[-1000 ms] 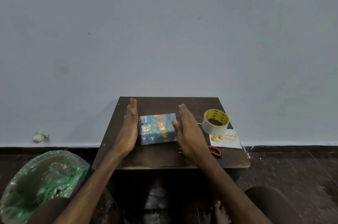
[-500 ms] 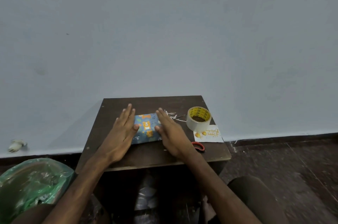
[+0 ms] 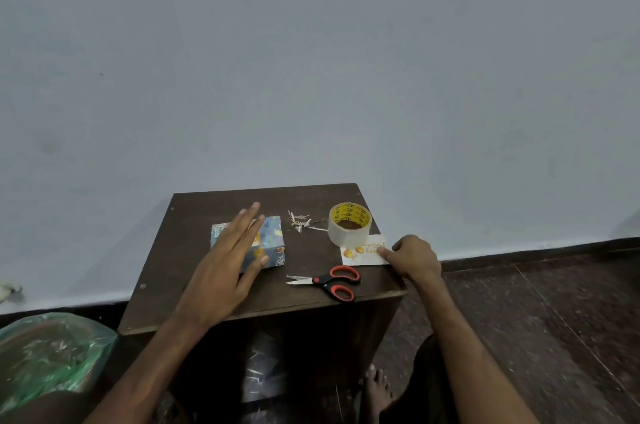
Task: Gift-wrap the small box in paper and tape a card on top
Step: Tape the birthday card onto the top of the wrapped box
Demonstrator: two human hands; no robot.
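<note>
Wrapped box [image 3: 274, 239]: left-centre of table [image 3: 204, 215], under left hand [image 3: 225, 267], fingers straight and flat. Card [image 3: 367, 256]: right edge, pinched by right hand [image 3: 414, 259]; tape roll [image 3: 349, 227] on its far corner. Scissors [image 3: 329, 281]: near edge, between.

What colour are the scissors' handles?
The scissors have red handles with black edging; head view shows them best.

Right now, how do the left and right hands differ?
Left hand: flat, fingers straight, over the box. Right hand: curled, pinching the card. Left hand is over the table, left of centre; right hand at its right edge. Both bare.
</note>
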